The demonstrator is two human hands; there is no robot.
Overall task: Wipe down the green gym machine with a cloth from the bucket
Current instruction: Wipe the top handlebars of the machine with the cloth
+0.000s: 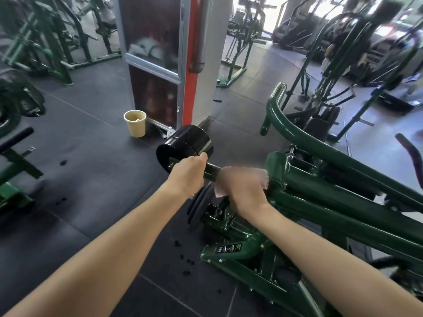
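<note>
In mid-frame the left hand [187,173] curls around a bar of the green machine [320,186] beside black weights [185,145]. The blurred right hand [242,191] clutches a pale cloth [263,176] against it. The bucket [135,124] stands on the floor, upper left of the hands.

Left forearm [128,236], right forearm [320,252]: both bare right to frame edge. Smooth, slender, tapering toward wrists; wide lens swells them near bottom edge. Left hand [186,173] sharp: back and knuckle line plain. Right hand [242,191] motion-blurred, outline smeared, fingers indistinct. Tiny glint [193,194] under left wrist, too small to identify.
</note>
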